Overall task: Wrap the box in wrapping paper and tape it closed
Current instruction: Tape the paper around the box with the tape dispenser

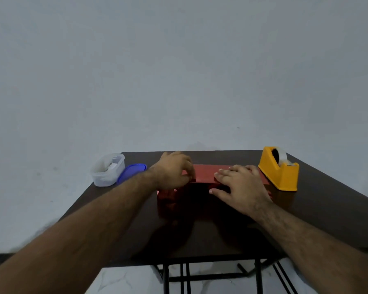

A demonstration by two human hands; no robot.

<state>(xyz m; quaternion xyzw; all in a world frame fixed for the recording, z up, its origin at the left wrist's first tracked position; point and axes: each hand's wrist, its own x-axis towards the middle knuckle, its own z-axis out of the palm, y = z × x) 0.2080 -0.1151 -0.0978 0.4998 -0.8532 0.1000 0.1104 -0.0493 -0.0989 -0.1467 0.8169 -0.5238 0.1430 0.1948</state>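
The box (206, 175), covered on top with red wrapping paper (168, 200), lies in the middle of the dark bench (327, 209), closer to the far edge than to the near edge. A part of the paper spreads flat on the bench toward the near edge, on the left side of the box, and it looks wrinkled and shiny there. The left hand (174, 170) is at the left end of the box; its fingers are curled down and the grip pinches the paper at the top edge of the box. The right hand (240, 187) lies on the right part of the box with straight, spread fingers, so its grip is released and it only presses the paper down, the thumb reaching over the near side. A yellow tape dispenser (279, 169) with a roll of clear tape stands just beside the right end of the box, near the far right corner of the bench. At the far left corner stands a clear plastic container (106, 170) with something white inside that I cannot identify, and its blue lid (132, 171) leans against it on the right side.
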